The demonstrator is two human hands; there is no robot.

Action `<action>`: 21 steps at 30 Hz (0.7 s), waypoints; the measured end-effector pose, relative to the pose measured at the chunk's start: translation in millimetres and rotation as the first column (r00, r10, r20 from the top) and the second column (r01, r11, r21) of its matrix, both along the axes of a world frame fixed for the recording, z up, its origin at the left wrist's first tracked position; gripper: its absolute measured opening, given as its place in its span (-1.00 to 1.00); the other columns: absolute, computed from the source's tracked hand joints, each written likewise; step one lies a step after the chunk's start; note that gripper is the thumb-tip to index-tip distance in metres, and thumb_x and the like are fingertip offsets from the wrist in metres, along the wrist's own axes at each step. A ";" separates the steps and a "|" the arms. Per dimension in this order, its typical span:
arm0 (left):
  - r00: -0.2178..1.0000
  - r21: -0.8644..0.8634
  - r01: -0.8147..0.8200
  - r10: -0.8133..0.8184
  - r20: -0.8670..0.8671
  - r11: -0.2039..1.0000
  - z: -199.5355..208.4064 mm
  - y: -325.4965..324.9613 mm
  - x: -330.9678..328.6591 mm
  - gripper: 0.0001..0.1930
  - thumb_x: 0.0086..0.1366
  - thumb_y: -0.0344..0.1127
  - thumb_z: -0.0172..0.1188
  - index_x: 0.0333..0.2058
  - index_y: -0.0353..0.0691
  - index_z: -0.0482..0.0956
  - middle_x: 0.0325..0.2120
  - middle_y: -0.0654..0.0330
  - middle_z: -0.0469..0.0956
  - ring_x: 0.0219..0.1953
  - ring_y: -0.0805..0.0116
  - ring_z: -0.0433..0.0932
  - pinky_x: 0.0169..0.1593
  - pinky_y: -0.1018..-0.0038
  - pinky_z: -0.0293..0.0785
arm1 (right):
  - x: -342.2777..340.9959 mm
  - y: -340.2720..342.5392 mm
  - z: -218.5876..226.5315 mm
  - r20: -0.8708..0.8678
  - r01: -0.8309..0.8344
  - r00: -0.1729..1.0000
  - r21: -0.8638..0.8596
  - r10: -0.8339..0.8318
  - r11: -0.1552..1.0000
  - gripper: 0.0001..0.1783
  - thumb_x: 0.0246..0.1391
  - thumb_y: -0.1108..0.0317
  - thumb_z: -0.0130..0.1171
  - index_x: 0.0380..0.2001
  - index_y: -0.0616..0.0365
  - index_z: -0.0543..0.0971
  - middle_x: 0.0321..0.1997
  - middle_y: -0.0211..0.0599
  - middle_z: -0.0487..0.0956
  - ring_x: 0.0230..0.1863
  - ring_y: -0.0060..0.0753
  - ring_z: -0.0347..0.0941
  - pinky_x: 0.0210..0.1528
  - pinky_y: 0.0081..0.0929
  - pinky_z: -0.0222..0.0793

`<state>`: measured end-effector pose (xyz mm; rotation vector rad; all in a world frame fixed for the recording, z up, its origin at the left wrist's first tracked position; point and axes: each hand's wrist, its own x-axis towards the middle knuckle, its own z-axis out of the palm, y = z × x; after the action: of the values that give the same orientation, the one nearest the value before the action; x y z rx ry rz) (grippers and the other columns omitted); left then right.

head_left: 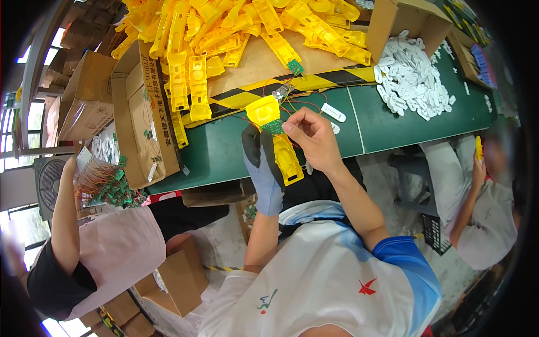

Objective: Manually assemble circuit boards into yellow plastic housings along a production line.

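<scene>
My left hand (260, 163), in a grey-blue glove with dark fingers, grips a long yellow plastic housing (288, 163) above the front edge of the table. A small green circuit board (273, 127) lies on the housing, near its wide upper end. My bare right hand (312, 137) is closed, thumb and index finger bent together at the board's right edge. Whatever sits between those fingertips is too small to make out. Thin red and dark wires run behind the housing. Just beyond my right hand, a white oval plastic piece (333, 112) rests on the green table (393, 132).
Yellow housings (224, 33) are heaped at the back, behind black-and-yellow tape (331, 77). White plastic parts (412, 76) spill from a cardboard box (404, 22) at right. Another box (135, 112) stands left. One person holds wired green boards (109, 182); another person sits at far right.
</scene>
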<state>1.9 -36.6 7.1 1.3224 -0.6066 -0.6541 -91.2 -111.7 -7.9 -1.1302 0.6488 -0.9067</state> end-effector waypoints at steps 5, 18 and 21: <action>0.997 0.009 0.041 -0.040 -0.073 0.999 -16.6 -4.5 -1.8 -0.82 0.42 -0.35 0.07 -0.06 -0.21 0.38 -0.26 0.27 0.45 -0.28 0.55 0.42 -0.24 0.59 0.39 | -4.4 7.1 -2.6 0.034 0.062 0.998 -0.016 -0.062 0.998 -0.87 0.19 0.40 0.24 -0.40 0.18 0.51 -0.48 -0.61 0.44 -0.47 -0.85 0.27 -0.41 -0.77 0.20; 0.954 -0.022 0.204 -0.204 -0.218 0.979 -21.7 -3.9 -6.8 -0.42 0.48 -0.20 -0.05 0.39 -0.01 -0.01 -0.09 0.03 0.50 -0.29 0.28 0.59 -0.25 0.41 0.52 | -133.7 -47.3 10.5 -0.411 0.459 0.595 -0.532 -0.691 0.711 -0.85 0.07 0.37 0.29 -0.34 0.23 0.63 -0.45 -0.27 0.62 -0.49 -0.51 0.49 -0.40 -0.53 0.38; 0.953 -0.067 0.218 -0.228 -0.202 0.974 -26.1 -8.6 -7.9 -0.34 0.48 -0.25 -0.03 0.43 0.07 -0.13 0.02 0.03 0.45 -0.24 0.31 0.57 -0.21 0.42 0.52 | -187.0 -65.1 13.1 -0.542 0.405 0.395 -0.622 -0.742 0.670 -0.84 0.03 0.35 0.31 -0.33 0.17 0.66 -0.38 -0.25 0.62 -0.42 -0.35 0.53 -0.34 -0.42 0.43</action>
<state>-6.0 -45.2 -19.0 1.1352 -0.5996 -0.9472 -278.2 -176.8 5.3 -1.7329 1.7598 -1.1806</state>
